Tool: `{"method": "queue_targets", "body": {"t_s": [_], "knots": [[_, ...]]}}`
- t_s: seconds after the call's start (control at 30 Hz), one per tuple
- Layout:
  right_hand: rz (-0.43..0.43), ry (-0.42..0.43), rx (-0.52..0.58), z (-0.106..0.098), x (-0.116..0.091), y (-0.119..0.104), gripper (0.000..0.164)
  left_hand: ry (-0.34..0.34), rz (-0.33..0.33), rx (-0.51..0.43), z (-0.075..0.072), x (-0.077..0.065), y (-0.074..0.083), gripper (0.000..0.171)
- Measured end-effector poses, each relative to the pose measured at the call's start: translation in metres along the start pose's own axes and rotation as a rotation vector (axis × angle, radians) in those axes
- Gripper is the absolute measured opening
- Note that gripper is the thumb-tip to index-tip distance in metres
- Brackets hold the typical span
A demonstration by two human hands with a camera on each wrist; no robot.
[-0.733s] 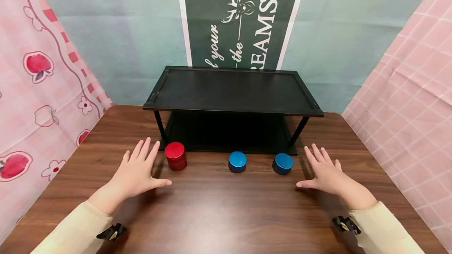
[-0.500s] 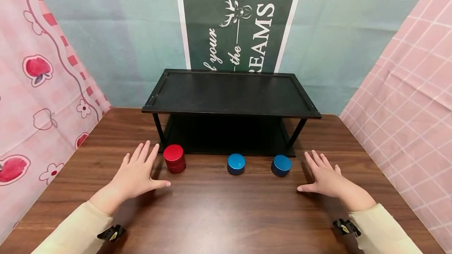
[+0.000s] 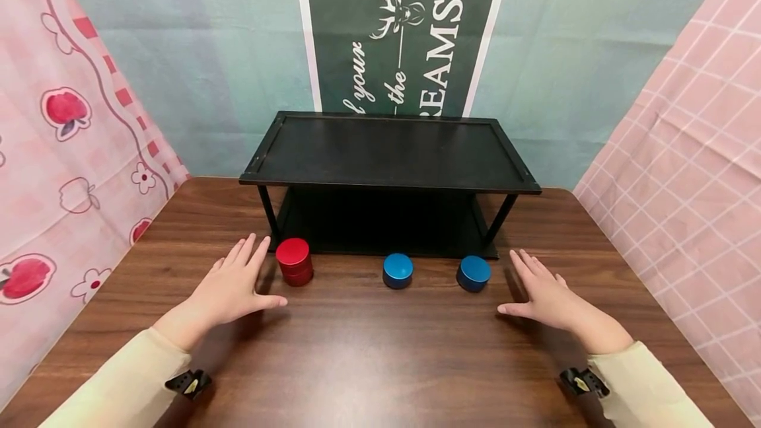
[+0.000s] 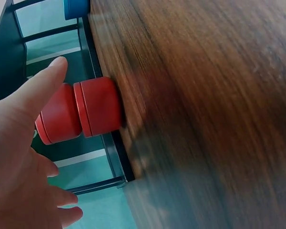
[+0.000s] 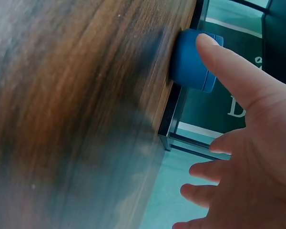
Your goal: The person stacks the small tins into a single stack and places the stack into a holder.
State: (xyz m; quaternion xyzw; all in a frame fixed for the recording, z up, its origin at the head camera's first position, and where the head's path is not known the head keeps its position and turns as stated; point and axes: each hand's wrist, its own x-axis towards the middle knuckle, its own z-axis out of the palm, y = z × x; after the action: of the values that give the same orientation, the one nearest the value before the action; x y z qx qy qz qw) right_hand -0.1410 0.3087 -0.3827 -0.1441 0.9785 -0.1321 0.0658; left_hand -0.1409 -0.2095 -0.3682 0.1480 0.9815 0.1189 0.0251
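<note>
Two round red tins, one stacked on the other (image 3: 294, 262), stand on the table just right of my left hand (image 3: 232, 286). That hand hovers over the wood with its fingers spread, apart from the tins, holding nothing. In the left wrist view the lower red tin (image 4: 102, 106) and upper red tin (image 4: 60, 117) show behind my thumb. A round blue tin (image 3: 398, 271) stands near the middle. Another blue tin (image 3: 473, 274) is left of my right hand (image 3: 547, 296), whose fingers are also spread, with nothing in them. My right thumb overlaps that tin (image 5: 188, 59) in the right wrist view.
Behind the tins stands a black two-tier shelf (image 3: 392, 154), its lower board (image 3: 380, 220) close to the table. The wooden table (image 3: 380, 349) ends at a green cloth backdrop (image 3: 238, 84). Pink cloths (image 3: 684, 150) hang at both sides.
The head view shifts slightly up and down. My left fingers have turned a little to the right and lie closer together; my right fingers also draw slightly together. The tins stay in place.
</note>
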Motion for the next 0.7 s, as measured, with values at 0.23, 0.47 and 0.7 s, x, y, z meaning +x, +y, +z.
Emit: {"method": "queue_targets", "body": {"t_s": [0.23, 0.47, 0.7], "knots": [[-0.060, -0.006, 0.117, -0.003, 0.003, -0.002, 0.101, -0.030, 0.024, -0.220, 0.006, 0.006, -0.007, 0.106], [-0.063, -0.011, 0.195, 0.002, 0.008, -0.001, 0.096, -0.082, -0.017, -0.525, 0.015, 0.019, -0.014, 0.100], [-0.049, 0.010, 0.262, 0.008, 0.014, 0.002, 0.092, -0.091, 0.014, -0.786, 0.022, 0.025, -0.020, 0.094]]}}
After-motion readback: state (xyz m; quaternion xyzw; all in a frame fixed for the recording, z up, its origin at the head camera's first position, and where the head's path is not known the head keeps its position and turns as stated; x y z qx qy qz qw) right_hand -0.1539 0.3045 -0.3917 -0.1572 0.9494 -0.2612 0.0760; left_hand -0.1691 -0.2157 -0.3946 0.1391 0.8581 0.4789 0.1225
